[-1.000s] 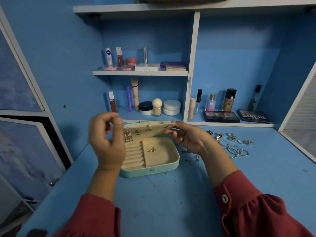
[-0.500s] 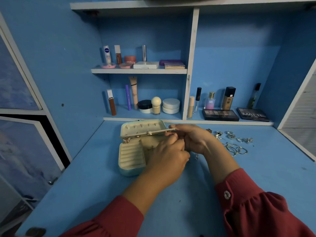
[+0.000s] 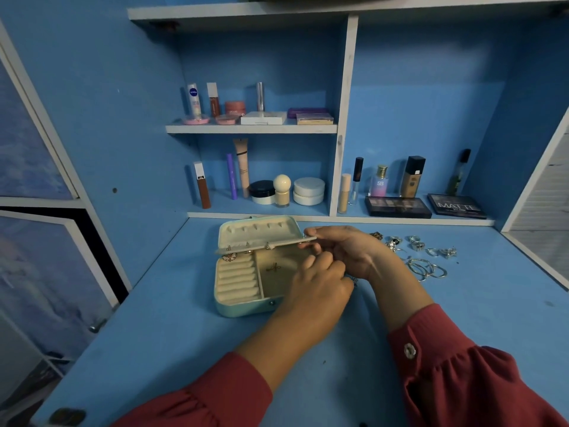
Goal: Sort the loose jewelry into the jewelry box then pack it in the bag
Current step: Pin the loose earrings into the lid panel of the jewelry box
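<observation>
Few pieces sit in the mint jewelry box [image 3: 243,308] so far: a small gold cross-shaped piece lies in its open right compartment, and several earrings hang from the hinged earring panel [image 3: 264,245]; the ring rolls on its left side look bare. Sorting seems barely under way, and no bag is in view. The left hand [image 3: 320,288] reaches over the box's right edge, fingers curled together near the panel's right end; whether they pinch anything I cannot tell. Just beyond it, the right hand [image 3: 345,248] pinches that panel end between thumb and fingers, holding it raised. Right of the box, the loose silver rings and hoops [image 3: 421,257] wait on the blue desk [image 3: 184,349].
</observation>
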Demonstrator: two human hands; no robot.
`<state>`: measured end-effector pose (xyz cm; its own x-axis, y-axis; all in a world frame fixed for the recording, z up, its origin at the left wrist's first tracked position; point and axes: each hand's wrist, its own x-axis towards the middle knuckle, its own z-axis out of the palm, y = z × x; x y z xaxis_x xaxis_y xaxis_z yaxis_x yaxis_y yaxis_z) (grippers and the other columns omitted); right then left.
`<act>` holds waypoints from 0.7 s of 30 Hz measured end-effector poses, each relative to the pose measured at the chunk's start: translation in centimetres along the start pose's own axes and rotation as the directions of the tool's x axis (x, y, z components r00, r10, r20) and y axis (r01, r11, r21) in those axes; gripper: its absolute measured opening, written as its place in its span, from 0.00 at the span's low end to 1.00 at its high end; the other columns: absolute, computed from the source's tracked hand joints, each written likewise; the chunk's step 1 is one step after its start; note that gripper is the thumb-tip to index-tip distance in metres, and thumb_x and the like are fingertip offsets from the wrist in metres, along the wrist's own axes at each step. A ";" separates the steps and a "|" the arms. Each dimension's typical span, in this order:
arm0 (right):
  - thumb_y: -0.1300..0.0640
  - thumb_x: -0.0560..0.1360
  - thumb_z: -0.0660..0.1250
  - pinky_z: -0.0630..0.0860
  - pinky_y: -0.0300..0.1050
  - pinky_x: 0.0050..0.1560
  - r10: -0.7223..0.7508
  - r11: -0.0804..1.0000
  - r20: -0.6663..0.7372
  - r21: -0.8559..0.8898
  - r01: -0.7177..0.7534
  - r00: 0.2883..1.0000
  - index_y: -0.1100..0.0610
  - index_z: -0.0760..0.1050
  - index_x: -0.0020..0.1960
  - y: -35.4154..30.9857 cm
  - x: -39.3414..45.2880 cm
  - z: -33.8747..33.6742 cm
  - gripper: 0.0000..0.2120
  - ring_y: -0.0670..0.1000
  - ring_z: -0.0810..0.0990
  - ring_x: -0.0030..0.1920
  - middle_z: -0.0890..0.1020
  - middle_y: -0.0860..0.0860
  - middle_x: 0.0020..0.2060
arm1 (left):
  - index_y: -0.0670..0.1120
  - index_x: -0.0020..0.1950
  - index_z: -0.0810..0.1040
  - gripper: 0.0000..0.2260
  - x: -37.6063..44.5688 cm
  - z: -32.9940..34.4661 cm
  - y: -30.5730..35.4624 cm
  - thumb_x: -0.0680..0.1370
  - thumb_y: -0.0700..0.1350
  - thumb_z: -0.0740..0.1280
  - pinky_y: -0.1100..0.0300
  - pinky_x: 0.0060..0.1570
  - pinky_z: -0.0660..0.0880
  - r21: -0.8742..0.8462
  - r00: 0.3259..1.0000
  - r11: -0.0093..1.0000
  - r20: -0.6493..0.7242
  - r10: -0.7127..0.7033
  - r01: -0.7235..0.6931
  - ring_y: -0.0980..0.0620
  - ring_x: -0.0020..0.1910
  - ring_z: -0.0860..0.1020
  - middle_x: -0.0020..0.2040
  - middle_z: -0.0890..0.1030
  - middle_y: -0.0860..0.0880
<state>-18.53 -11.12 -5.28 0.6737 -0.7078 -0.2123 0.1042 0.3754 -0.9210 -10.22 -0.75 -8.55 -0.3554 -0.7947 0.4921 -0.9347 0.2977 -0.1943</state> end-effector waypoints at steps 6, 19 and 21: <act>0.60 0.73 0.67 0.76 0.34 0.36 0.004 1.000 0.020 -0.006 -0.004 1.000 0.68 0.77 0.48 -0.1 -0.5 0.3 0.10 0.45 0.75 0.31 0.82 0.52 0.31 | 0.48 0.31 0.77 0.09 0.0 0.1 0.1 0.60 0.41 0.76 0.57 0.41 0.68 0.026 1.000 1.000 -0.013 0.005 -0.005 0.49 0.38 0.75 0.33 0.75 0.51; 0.66 0.69 0.68 0.80 0.38 0.38 0.022 1.000 -0.029 -0.011 -0.022 0.999 0.61 0.80 0.42 0.0 -0.7 0.3 0.04 0.49 0.80 0.34 0.81 0.54 0.34 | 0.49 0.36 0.78 0.07 -0.8 0.0 -0.2 0.63 0.42 0.75 0.57 0.47 0.64 -0.023 0.999 1.000 0.049 -0.006 0.007 0.49 0.43 0.72 0.38 0.74 0.51; 0.69 0.73 0.66 0.79 0.37 0.36 0.017 1.000 -0.029 0.006 -0.017 0.999 0.62 0.79 0.44 0.0 -0.7 0.3 0.05 0.48 0.81 0.33 0.82 0.54 0.33 | 0.49 0.37 0.78 0.07 -0.9 -0.1 -0.1 0.64 0.41 0.74 0.56 0.46 0.69 0.004 0.998 1.000 0.055 0.004 -0.004 0.49 0.43 0.72 0.39 0.74 0.51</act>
<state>-18.82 -10.41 -5.05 0.6539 -0.7183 -0.2375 0.0968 0.3908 -0.9154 -9.77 -0.03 -8.88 -0.3581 -0.8216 0.4436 -0.9331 0.2988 -0.2000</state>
